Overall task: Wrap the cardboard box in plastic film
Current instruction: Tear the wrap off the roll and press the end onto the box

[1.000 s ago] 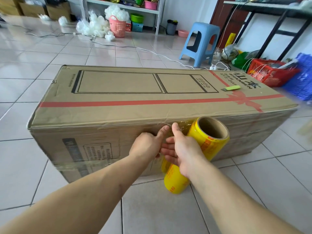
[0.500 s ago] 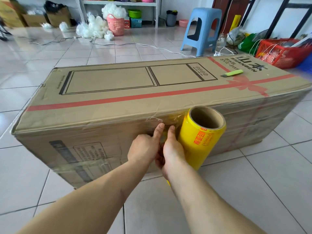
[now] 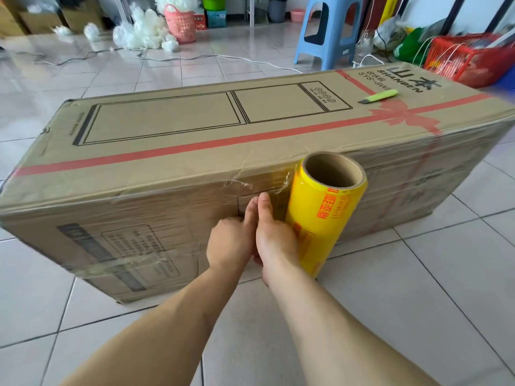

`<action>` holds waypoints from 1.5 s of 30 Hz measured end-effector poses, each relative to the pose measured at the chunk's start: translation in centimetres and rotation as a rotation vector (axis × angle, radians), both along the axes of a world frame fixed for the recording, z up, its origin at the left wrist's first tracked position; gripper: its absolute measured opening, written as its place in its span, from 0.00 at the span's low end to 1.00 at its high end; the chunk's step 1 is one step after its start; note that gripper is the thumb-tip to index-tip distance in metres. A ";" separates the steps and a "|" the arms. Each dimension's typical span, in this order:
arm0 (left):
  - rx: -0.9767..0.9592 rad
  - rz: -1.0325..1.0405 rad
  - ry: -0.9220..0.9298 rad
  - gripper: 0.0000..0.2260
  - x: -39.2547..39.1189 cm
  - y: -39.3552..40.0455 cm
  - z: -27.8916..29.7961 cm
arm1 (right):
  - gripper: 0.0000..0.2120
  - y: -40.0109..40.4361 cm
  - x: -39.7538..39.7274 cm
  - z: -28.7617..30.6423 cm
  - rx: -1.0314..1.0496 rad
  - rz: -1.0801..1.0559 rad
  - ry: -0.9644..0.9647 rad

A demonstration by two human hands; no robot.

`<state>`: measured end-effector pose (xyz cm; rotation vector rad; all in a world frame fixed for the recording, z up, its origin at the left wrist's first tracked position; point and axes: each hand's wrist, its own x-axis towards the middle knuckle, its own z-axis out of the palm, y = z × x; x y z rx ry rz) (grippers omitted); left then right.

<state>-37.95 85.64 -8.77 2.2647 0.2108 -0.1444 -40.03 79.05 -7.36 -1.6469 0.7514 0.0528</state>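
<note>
White floor tiles (image 3: 278,344) carry a long brown cardboard box (image 3: 195,151) lying on its side, clear film over its near face. At that face the left hand (image 3: 231,240) curls, thumb up against the cardboard. Touching it, the right hand (image 3: 274,238) grips a yellow roll of plastic film (image 3: 323,215), standing tilted against the box. Farther right, a yellow-green utility knife (image 3: 380,96) lies on top.

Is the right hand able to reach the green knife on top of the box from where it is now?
Probably not without leaning over: the right hand holds the film roll against the box side, and the knife lies far across the top.
</note>
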 end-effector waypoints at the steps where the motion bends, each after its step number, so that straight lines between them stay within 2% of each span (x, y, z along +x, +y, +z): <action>1: 0.059 -0.029 -0.001 0.32 0.1 0.0 -0.1 | 0.53 0.0 0.0 0.5 0.027 0.006 0.031; 3: 0.104 -0.062 -0.008 0.30 0.1 -0.1 -0.1 | 0.54 0.2 0.3 1.0 0.070 0.002 0.063; 4: 0.056 -0.035 -0.005 0.33 0.0 -0.2 -0.1 | 0.53 0.2 0.4 0.9 0.095 -0.010 0.062; 7: -0.045 0.031 0.014 0.38 -0.3 -0.3 0.1 | 0.41 0.5 0.8 0.1 0.145 -0.071 0.046; 8: -0.055 0.035 0.011 0.38 -0.4 -0.4 0.2 | 0.38 0.4 0.9 0.0 0.128 -0.079 0.036; 12: -0.040 0.008 0.020 0.36 -0.2 -0.4 0.0 | 0.41 0.3 0.8 -0.8 -0.043 -0.005 -0.063; 13: -0.026 0.008 0.026 0.35 -0.1 -0.4 0.0 | 0.38 0.1 0.7 -0.9 -0.074 0.001 -0.091; 16: 0.004 0.007 0.043 0.32 0.1 -0.5 -0.4 | 0.21 -0.6 0.6 -2.0 -0.162 -0.030 -0.080; 17: 0.021 -0.001 0.043 0.31 0.1 -0.4 -0.6 | 0.19 -0.7 0.5 -2.2 -0.171 -0.028 -0.078; 18: 0.036 -0.006 0.040 0.31 0.0 -0.4 -0.6 | 0.20 -0.7 0.5 -2.1 -0.167 -0.028 -0.076; 21: 0.062 -0.013 0.020 0.31 -0.1 -0.6 -0.6 | 0.32 -0.7 0.1 -1.5 -0.136 -0.022 -0.090; 23: 0.054 -0.010 0.019 0.32 -0.1 -0.6 -0.5 | 0.35 -0.5 -0.2 -1.0 -0.104 -0.012 -0.097; 29: -0.006 -0.023 -0.016 0.27 -0.2 -0.4 -0.8 | 0.33 0.1 0.0 -1.1 -0.069 -0.032 -0.065; 33: -0.009 -0.026 -0.073 0.25 -0.7 0.2 -0.9 | 0.21 -0.7 0.0 -1.4 -0.175 -0.058 -0.059; 35: -0.035 -0.034 -0.069 0.26 -0.7 0.7 -1.3 | 0.20 -1.2 -0.6 -1.4 -0.201 -0.079 -0.070; 37: -0.058 -0.043 -0.063 0.28 -0.4 1.1 -1.4 | 0.25 -1.1 -1.0 -1.1 -0.211 -0.053 -0.078; 39: -0.028 -0.051 -0.060 0.29 -0.2 1.0 -1.2 | 0.38 -0.4 -1.1 -1.0 -0.153 0.004 -0.061; 41: 0.036 -0.049 -0.062 0.27 -0.4 0.6 -1.0 | 0.46 0.0 -0.8 -1.2 -0.120 0.058 -0.011; 43: 0.063 -0.030 -0.064 0.25 -0.5 0.4 -1.2 | 0.45 0.1 -0.5 -1.0 -0.086 0.108 0.036; 45: 0.042 -0.015 -0.061 0.24 -0.7 0.5 -1.7 | 0.39 0.2 -0.2 -1.1 -0.062 0.097 0.032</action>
